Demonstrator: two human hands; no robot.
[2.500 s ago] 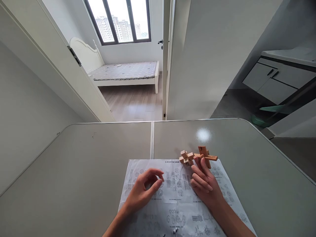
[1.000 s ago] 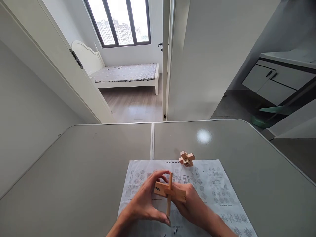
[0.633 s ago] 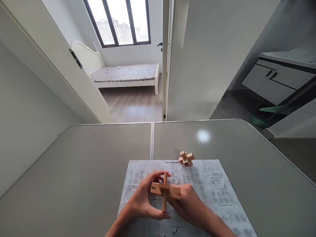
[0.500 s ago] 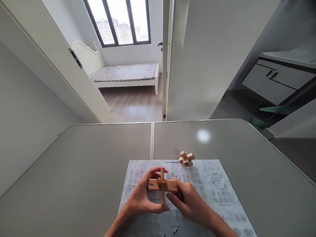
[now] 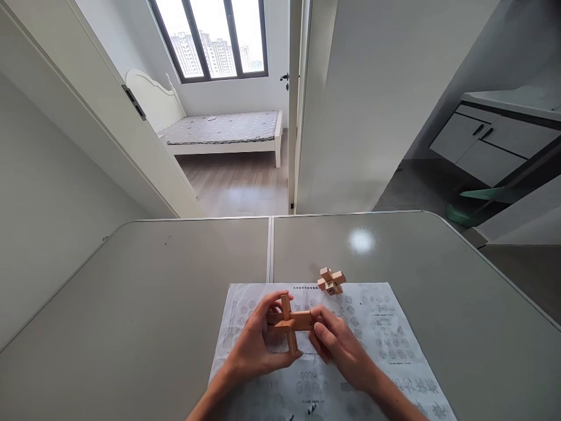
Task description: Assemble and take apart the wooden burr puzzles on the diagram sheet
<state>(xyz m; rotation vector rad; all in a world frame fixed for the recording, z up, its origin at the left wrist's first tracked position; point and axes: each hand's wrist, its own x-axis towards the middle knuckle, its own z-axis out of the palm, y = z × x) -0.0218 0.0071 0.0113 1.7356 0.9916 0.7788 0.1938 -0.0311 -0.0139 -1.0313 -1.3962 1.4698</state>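
Note:
Above a printed sheet I hold a wooden burr puzzle made of crossed bars. My left hand grips its upright bar, fingers at the top end and thumb under the bottom end. At the right end of the sideways bar, my right hand pinches with thumb and index finger; the other fingers curl below. Small dark marks show on the wood. A second, smaller wooden burr puzzle sits at the sheet's top edge, touched by neither hand.
The sheet, covered in small diagrams, lies on a grey table with a pale seam down its middle. Beyond the table's far edge are a doorway, a bed and a window. A white cabinet stands at the far right.
The puzzle has turned and tilted in my hands, so its upright bar now leans. My right thumb has risen from below the sideways bar to its end. The smaller puzzle has stayed put.

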